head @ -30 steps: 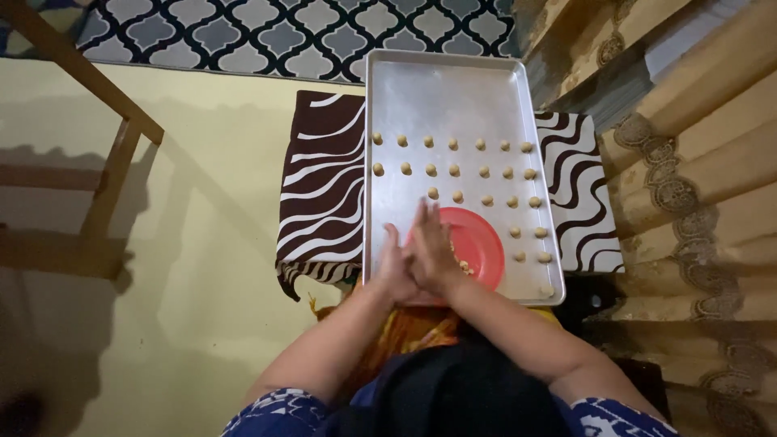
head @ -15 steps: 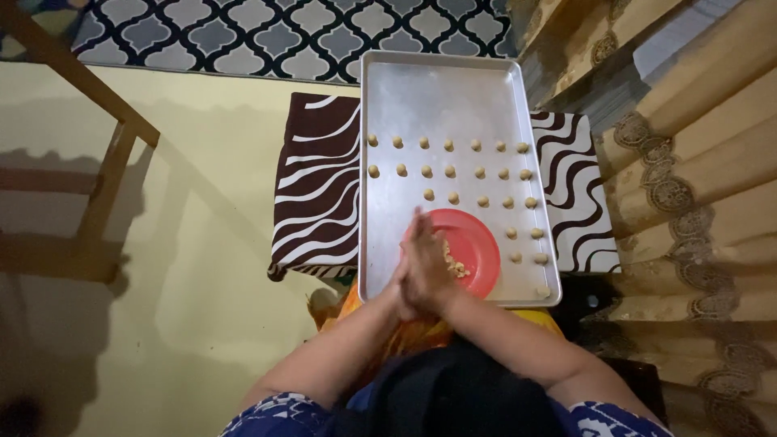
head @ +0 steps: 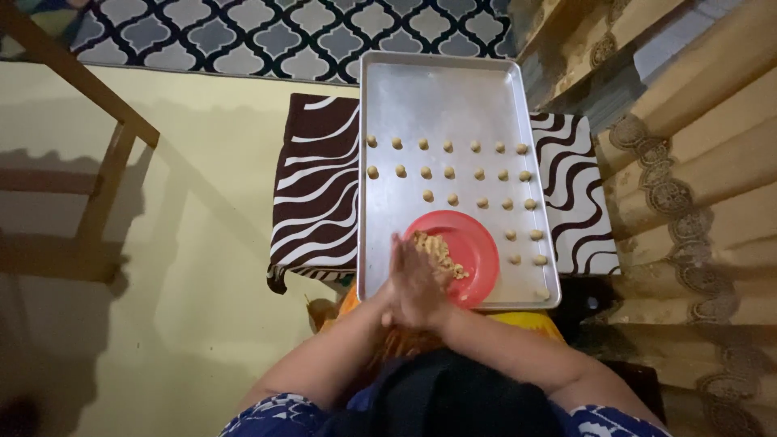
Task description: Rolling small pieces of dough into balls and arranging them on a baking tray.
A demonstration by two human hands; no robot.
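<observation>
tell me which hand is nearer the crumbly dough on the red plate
Right. The right hand, pressed palm to palm against the left hand, lies beside the dough over the red plate; the left sits just outside it.

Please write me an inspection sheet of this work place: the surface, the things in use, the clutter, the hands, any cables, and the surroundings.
Surface: metal baking tray lying on a brown-and-white wavy-striped cloth over a pale yellow floor.
Things in use: small dough balls in rows on the tray; red plate with crumbly dough at the tray's near end.
Clutter: nothing seen.
Hands: left hand and right hand pressed palm to palm over the plate's near edge; whether dough lies between them cannot be told.
Cables: nothing seen.
Surroundings: patterned dark-and-white rug beyond; wooden frame left; beige curtain right.
</observation>
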